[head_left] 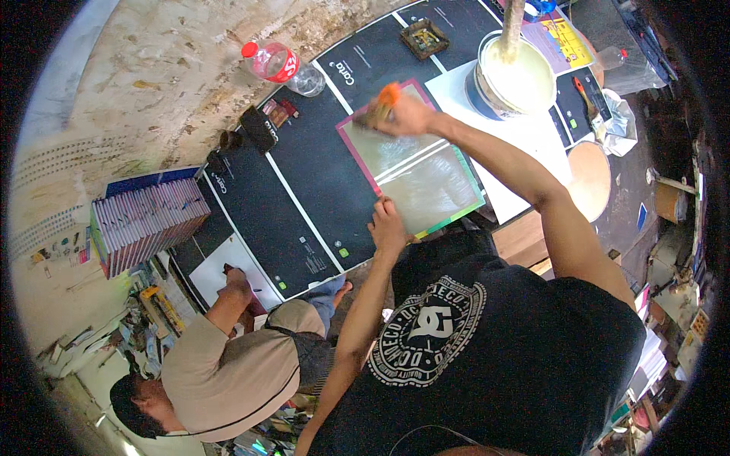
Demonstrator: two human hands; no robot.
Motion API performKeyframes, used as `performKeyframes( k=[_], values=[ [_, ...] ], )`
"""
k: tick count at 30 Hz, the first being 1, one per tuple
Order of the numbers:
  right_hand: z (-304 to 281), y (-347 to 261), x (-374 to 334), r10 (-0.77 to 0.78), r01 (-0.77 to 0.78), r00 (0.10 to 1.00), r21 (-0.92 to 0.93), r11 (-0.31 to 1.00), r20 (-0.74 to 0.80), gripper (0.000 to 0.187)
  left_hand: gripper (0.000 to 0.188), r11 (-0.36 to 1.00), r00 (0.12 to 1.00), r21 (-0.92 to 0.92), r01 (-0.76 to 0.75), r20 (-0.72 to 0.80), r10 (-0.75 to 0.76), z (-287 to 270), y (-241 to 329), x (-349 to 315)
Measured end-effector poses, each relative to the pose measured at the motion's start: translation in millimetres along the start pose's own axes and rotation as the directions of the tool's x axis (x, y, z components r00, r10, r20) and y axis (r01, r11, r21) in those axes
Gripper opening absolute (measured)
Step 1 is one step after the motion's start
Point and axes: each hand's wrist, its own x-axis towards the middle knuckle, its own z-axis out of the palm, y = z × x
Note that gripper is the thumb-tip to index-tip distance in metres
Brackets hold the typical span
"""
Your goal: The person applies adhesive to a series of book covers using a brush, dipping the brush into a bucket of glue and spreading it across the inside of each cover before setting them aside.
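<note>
I see the panel [441,190] lying at the near edge of the surface [251,235]. To its right, a bucket [481,95] stands on a paper sheet [532,152], a stick [515,23] in it, a round disc [589,178] past the sheet's right edge. By the far edge I have a bottle [285,70], left of a tray [409,47]; books [148,224] stand at the left end.

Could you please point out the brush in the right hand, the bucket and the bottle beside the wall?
Brush [371,116]: head view, blurred bristles.
Bucket [478,94]: head view, outer side.
Bottle [287,67]: head view, red label.
</note>
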Motion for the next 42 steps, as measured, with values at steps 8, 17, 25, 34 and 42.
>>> performKeyframes(
  k=[8, 17, 25, 34, 42],
  values=[
    [-59, 49, 18, 0.172, -0.298, 0.928, -0.383, 0.874, -0.330, 0.030, 0.111, 1.000, 1.000, -0.004, 0.014, -0.011, -0.014, 2, -5, -2],
    [-66, 47, -22, 0.277, -0.351, 0.932, -0.390, 0.851, -0.234, 0.027, 0.116, 1.000, 1.000, 0.006, 0.014, 0.003, -0.014, -11, 7, -1],
    [-28, 9, -107, 0.174, -0.201, 0.966, -0.135, 0.970, -0.190, 0.021, 0.120, 0.999, 1.000, 0.036, 0.004, -0.025, -0.003, -8, 5, -11],
    [21, -51, -96, 0.299, -0.277, 0.915, 0.119, 0.954, -0.270, 0.033, 0.122, 0.992, 0.999, 0.121, 0.029, 0.028, -0.032, -12, 20, -9],
    [-51, 13, -185, 0.597, -0.645, 0.703, 0.010, 0.764, -0.387, 0.035, 0.122, 0.991, 0.998, 0.133, 0.036, 0.037, -0.041, -7, 15, -10]
  ],
)
